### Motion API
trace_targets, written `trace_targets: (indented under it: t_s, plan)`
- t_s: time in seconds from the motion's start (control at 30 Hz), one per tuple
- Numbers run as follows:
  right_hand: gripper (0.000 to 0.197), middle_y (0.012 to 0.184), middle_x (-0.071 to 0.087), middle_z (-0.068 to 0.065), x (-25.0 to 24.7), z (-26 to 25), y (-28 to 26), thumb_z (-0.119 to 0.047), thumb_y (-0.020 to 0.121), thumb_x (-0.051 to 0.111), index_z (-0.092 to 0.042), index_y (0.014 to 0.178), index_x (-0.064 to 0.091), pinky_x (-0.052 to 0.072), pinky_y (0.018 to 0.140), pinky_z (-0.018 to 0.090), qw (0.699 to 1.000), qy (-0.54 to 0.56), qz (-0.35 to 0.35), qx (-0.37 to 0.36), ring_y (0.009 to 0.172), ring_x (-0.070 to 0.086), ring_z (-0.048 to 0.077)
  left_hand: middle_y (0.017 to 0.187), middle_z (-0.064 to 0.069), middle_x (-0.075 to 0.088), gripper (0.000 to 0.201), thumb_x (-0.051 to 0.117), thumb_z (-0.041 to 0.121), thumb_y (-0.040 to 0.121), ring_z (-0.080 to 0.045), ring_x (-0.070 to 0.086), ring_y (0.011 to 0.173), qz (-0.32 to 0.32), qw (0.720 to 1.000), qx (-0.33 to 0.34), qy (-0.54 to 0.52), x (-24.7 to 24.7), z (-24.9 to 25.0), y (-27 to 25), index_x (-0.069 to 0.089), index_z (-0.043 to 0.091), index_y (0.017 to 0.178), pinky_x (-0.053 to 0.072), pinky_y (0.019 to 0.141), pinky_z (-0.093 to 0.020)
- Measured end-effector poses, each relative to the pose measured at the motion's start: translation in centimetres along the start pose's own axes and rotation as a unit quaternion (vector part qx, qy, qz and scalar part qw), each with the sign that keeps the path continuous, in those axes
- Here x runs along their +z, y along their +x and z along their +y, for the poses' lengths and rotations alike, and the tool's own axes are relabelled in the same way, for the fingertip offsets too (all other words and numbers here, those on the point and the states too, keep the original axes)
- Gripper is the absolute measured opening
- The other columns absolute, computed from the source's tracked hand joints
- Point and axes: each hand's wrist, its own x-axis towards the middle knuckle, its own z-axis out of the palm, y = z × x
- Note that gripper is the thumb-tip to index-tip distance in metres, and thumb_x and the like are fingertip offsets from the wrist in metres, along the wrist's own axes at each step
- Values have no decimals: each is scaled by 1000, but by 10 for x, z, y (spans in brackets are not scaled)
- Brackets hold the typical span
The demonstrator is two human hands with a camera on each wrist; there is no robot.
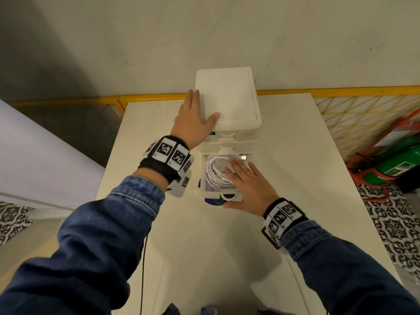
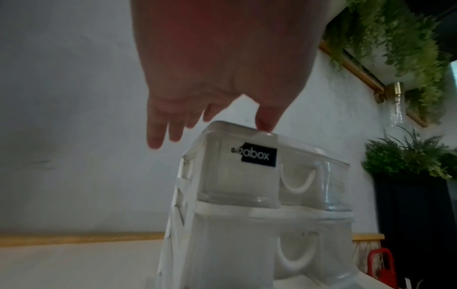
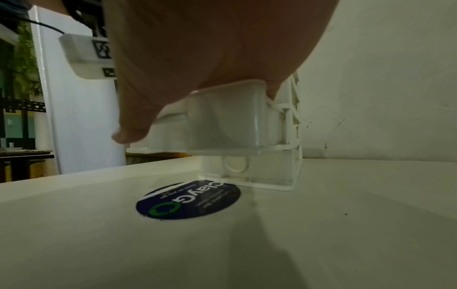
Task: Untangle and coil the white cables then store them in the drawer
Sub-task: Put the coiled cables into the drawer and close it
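Touching one drawer unit: two hands

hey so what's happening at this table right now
A person in a denim jacket is putting away coiled white cables. They lie in the pulled-out clear drawer of a small white plastic drawer unit. The left hand rests flat on the unit's top, steadying it. The right hand lies open over the cables and the drawer's front; the drawer isn't pushed in yet.
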Motion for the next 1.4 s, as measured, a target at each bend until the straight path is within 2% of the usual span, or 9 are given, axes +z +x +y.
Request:
trace_targets:
  t_s: [0.1, 0.4, 0.53, 0.67, 0.73, 0.83, 1.07, 1.2, 1.4]
  plan:
    - [100, 157, -13, 9, -5, -2, 5, -75, 75, 36, -17, 147, -2, -7, 117, 38, 999, -17, -41, 6, 145, -12, 22, 160, -11, -5, 82, 43, 47, 94, -18, 0, 147, -90, 994, -25, -54, 8, -7, 8, 3, 1, 149, 6, 114, -26]
    - [98, 157, -8, 11, -16, 6, 28, -69, 81, 39, -11, 147, -4, -7, 117, 36, 997, -15, -81, 5, 145, -8, 23, 160, -12, -5, 82, 41, 49, 94, -16, -3, 147, -111, 993, -3, -41, 8, -15, 13, 6, -1, 148, 7, 113, -24]
    - [102, 158, 3, 10, -13, 16, 38, -70, 78, 43, -11, 147, -4, 5, 120, 37, 1000, 14, -26, -11, 145, 3, 24, 159, -14, -7, 82, 41, 48, 95, -18, -3, 147, -119, 993, -12, -25, 5, -12, 13, 5, -3, 148, 7, 114, -25]
    - [72, 143, 42, 19, -12, 18, 35, -44, 85, 55, -2, 139, 32, 30, 112, 42, 998, 53, 25, -23, 133, 39, 33, 160, -13, -4, 82, 42, 49, 94, -18, 0, 147, -109, 994, -15, -28, 6, -12, 11, 6, -2, 148, 10, 114, -26]
    - [59, 129, 56, 21, -3, 19, 26, -41, 87, 44, 0, 129, 47, 41, 103, 46, 996, 57, 58, -31, 121, 53, 35, 160, -13, -2, 81, 42, 49, 94, -18, 3, 147, -104, 994, -18, -30, 8, -14, 12, 9, -2, 148, 12, 114, -27]
    - [56, 126, 61, 14, 8, 28, 10, -43, 97, 22, -6, 126, 52, 36, 107, 38, 989, 45, 132, -50, 120, 55, 29, 158, -14, 6, 80, 43, 51, 92, -21, 11, 146, -94, 995, -16, -29, 11, -16, 14, 15, -1, 146, 18, 115, -32]
    - [31, 106, 60, 14, 9, 36, -4, -38, 86, 52, -23, 110, 65, 48, 85, 43, 961, 97, 255, 37, 100, 55, 32, 155, -18, 14, 80, 44, 54, 90, -25, 19, 144, -97, 995, -13, -30, 12, -19, 16, 23, -2, 142, 23, 115, -38]
    - [58, 117, 49, 14, 2, 30, 7, -29, 69, 79, -9, 116, 51, 49, 81, 36, 894, 283, 291, 193, 94, 53, 23, 158, -14, 8, 78, 44, 51, 92, -20, 11, 146, -97, 995, -13, -21, 10, -18, 15, 20, -1, 144, 19, 115, -33]
    - [92, 139, 44, 5, -2, 30, 21, -38, 70, 76, -24, 143, 21, 46, 95, 39, 840, 414, 208, 283, 115, 52, 19, 159, -12, 5, 78, 43, 51, 93, -20, 6, 147, -100, 995, -15, -22, 8, -17, 14, 17, 0, 146, 16, 114, -31]
